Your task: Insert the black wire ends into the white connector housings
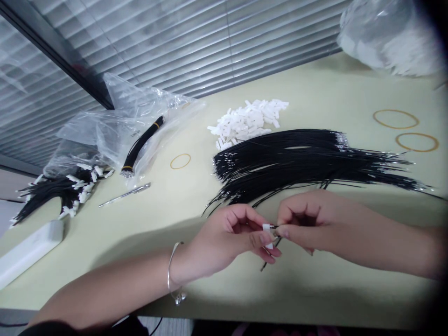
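Between finger and thumb, my left hand point(238, 235) pinches a small white plastic connector housing point(266, 228). Closed beside it, my right hand point(311, 221) grips a thin black wire point(274, 227), whose end meets the housing. Whether the tip sits inside the housing I cannot tell. Some black wire hangs below the fingers of my left hand. Just beyond both hands lies a spread of loose black wires point(273, 170) with shiny metal ends. Behind the wires is a heap of white connector housings point(248, 119).
Left on the table point(140, 242) are a clear plastic bag point(105, 130), a banded wire bundle point(143, 144), a pen-like metal tool point(125, 194), wires with white connectors point(66, 191) and a white block point(31, 252). Rubber bands point(416, 142) and a filled bag point(392, 42) lie right.
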`<state>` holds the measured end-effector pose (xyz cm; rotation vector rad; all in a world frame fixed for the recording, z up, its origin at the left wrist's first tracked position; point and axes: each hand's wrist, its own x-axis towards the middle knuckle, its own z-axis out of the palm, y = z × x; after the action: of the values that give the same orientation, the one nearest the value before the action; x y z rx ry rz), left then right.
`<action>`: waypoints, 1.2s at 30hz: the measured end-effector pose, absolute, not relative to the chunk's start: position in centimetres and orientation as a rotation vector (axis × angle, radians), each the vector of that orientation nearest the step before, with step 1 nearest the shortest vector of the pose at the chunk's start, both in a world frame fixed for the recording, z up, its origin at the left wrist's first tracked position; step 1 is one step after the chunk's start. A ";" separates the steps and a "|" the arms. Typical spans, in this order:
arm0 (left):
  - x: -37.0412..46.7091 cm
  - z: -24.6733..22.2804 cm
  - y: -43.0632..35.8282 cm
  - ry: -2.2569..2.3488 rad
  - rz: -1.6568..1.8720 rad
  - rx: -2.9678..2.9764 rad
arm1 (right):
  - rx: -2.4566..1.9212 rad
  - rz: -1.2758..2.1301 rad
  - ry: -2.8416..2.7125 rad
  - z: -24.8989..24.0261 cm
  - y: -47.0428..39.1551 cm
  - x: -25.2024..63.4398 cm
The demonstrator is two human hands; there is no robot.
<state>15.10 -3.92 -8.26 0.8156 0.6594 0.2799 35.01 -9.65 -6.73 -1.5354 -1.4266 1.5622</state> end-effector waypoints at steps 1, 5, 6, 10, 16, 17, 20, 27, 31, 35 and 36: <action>15.1 -8.2 -3.9 0.659 0.283 0.820 | -1.532 1.584 -1.424 -6.8 -9.6 35.1; 15.1 -8.2 -3.8 0.664 0.298 0.820 | -1.504 1.463 -1.569 -7.2 -9.4 35.1; 15.1 -8.2 -3.8 0.663 0.299 0.818 | -1.511 1.420 -1.618 -7.2 -9.4 35.1; 15.1 -8.3 -3.8 0.649 0.302 0.825 | -1.571 1.279 -1.743 -7.2 -9.9 34.6; 15.2 -8.5 -3.8 0.630 0.309 0.835 | -1.576 1.118 -1.858 -7.4 -10.2 34.2; 15.2 -8.5 -3.8 0.624 0.310 0.833 | -1.573 1.126 -1.872 -7.5 -10.2 34.3; 15.1 -8.5 -3.9 0.617 0.311 0.825 | -1.566 1.132 -1.896 -7.7 -10.2 34.4; 15.1 -8.4 -3.8 0.615 0.305 0.802 | -1.563 0.953 -1.888 -8.2 -10.4 34.3; 15.1 -8.5 -3.8 0.616 0.305 0.808 | -1.590 0.939 -1.926 -8.2 -10.5 34.4; 15.1 -8.5 -3.8 0.594 0.310 0.812 | -1.621 0.956 -1.907 -7.9 -10.6 34.3; 15.1 -8.5 -3.8 0.590 0.312 0.809 | -1.633 0.968 -1.902 -7.9 -10.6 34.3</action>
<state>15.10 -3.81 -8.46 0.8088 0.5899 0.3120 34.29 -10.56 -7.87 -1.6326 -1.9016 0.9683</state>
